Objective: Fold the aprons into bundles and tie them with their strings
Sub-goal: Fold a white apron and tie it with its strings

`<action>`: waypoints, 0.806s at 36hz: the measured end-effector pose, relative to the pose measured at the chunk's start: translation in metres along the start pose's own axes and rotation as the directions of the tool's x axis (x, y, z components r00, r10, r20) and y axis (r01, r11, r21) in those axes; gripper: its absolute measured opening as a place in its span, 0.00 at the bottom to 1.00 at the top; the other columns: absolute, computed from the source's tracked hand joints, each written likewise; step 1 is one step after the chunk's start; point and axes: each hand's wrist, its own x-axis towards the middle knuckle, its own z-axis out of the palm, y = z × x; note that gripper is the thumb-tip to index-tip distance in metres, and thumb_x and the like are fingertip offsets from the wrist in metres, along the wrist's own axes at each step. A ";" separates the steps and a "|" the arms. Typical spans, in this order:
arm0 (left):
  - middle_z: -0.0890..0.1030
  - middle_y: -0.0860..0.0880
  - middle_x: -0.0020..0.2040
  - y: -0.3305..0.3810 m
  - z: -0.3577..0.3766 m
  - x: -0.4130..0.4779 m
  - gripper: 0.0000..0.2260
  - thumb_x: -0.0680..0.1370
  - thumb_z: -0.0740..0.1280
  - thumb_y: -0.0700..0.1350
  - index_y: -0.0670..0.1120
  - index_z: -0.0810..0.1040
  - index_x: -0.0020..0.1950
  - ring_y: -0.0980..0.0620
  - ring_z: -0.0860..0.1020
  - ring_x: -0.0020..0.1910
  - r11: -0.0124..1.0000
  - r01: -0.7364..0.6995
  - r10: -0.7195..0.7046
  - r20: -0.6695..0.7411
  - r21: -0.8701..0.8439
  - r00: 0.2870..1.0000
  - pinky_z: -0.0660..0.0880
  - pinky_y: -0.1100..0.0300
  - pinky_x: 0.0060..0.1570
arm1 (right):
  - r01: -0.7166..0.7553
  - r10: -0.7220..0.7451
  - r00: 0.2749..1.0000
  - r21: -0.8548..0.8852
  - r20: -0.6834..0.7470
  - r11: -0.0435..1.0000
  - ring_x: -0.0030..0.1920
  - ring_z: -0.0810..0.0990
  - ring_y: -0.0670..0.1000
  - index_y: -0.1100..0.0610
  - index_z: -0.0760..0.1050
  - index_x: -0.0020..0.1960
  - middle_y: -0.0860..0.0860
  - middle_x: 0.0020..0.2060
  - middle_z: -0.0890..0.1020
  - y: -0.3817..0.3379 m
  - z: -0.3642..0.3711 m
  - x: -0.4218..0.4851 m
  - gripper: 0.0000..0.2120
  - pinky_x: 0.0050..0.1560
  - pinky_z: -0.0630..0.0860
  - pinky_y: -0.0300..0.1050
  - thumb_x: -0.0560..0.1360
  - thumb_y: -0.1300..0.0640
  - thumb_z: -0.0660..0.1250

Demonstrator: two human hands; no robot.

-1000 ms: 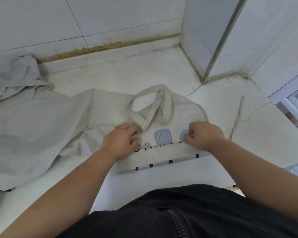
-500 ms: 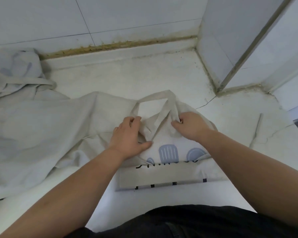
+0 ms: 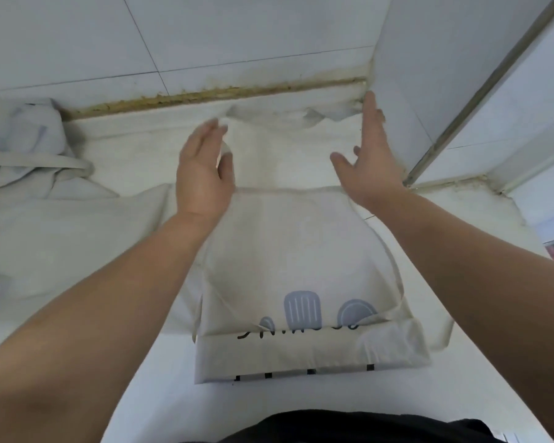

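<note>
Beige cotton apron (image 3: pixel 288 244) lies bib-up on the white surface (image 3: pixel 160 394), right in front of the person. Its near end is already turned over into a flat folded band (image 3: pixel 301 350), just below the blue utensil print (image 3: pixel 301 310). More pale cloth spreads off to the left; it is unclear whether that is the same apron. The left hand (image 3: pixel 203 174) and right hand (image 3: pixel 370 164) both hover over the bib's top edge with fingers straight and spread, gripping nothing. The neck strap (image 3: pixel 288 111) is a blurred band near the tiled wall (image 3: pixel 205 36), and part of it passes close to the left fingertips; whether they touch cannot be told. The fabric looks thin, light and floppy with no stiffness, so it should crease easily and slide on the smooth surface, and the folds will need pressing flat or they may spring open. The best hold is likely the two top bib corners or the strap base, pinched on both sides together. The waist ties cannot be picked out clearly. A second apron (image 3: pixel 23 135) sits crumpled at far left, against the wall.
</note>
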 end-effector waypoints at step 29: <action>0.65 0.48 0.73 -0.015 0.015 -0.076 0.20 0.78 0.63 0.45 0.52 0.70 0.71 0.45 0.63 0.71 0.944 -0.085 -0.174 0.698 0.319 0.695 0.62 0.54 0.66 | -0.342 0.536 0.771 -0.486 0.345 0.804 0.33 0.80 0.58 0.59 0.71 0.39 0.55 0.38 0.78 0.043 -0.009 -0.057 0.08 0.39 0.77 0.44 0.74 0.57 0.60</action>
